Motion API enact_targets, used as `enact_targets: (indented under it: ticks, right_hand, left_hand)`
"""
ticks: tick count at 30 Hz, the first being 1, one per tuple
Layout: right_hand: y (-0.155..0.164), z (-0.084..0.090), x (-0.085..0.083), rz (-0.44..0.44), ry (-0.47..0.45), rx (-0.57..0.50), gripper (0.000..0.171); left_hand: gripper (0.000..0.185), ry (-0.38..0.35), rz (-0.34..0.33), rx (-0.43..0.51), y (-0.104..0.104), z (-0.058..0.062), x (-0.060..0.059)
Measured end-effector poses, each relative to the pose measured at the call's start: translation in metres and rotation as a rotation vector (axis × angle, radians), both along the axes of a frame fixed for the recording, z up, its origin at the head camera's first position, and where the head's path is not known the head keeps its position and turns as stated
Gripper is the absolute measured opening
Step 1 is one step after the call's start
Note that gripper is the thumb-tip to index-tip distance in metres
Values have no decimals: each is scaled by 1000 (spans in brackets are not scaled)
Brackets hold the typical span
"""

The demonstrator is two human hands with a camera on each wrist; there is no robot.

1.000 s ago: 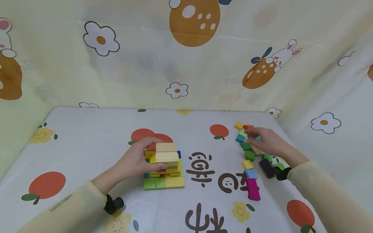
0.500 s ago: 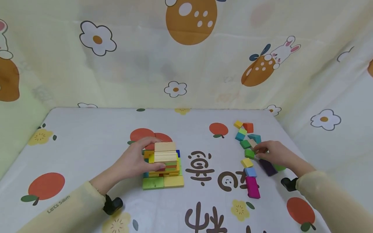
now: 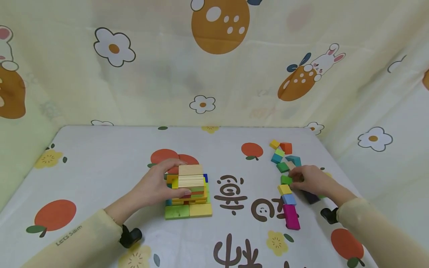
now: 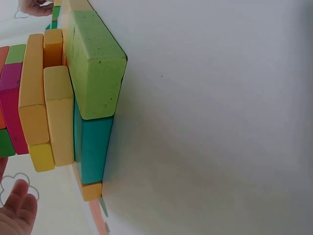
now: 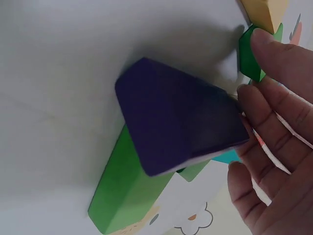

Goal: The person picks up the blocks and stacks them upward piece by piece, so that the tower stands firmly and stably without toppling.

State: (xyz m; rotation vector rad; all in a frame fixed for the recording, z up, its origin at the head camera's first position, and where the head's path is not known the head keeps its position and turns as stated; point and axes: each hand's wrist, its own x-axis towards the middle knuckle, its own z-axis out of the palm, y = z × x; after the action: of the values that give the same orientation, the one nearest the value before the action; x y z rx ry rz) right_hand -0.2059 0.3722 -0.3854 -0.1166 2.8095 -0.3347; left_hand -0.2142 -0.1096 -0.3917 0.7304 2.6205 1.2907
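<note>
Fingers of the left hand curl around the top of the block tower, so a nudge could topple its loose layers. Right hand pinches a green block at its fingertips among scattered blocks, purple block beneath the palm; no containers are visible.

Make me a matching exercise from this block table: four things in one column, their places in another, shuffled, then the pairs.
Things:
1. left hand
2. right hand
3. magenta block
4. orange block

Places:
A. nearest end of the loose row of blocks
B. grips the stacked tower
C. far end of the loose blocks, beside a small yellow block
D. fingers touch a small green block, over a dark purple block

Pairs: 1-B, 2-D, 3-A, 4-C
</note>
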Motion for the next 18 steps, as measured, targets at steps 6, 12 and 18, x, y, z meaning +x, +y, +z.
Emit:
enact_targets:
  ticks: [6,12,18]
  right_hand:
    - [1,-1,1,8,0,5,37]
    - [0,7,-1,50,26,-11,38]
    - [-6,42,-9,73,117,-38,39]
  left_hand:
    - [68,-4,7,-15,0,1,1]
    - [68,-11,7,-9,1,2,1]
    - [68,-14,8,-15,1,2,0]
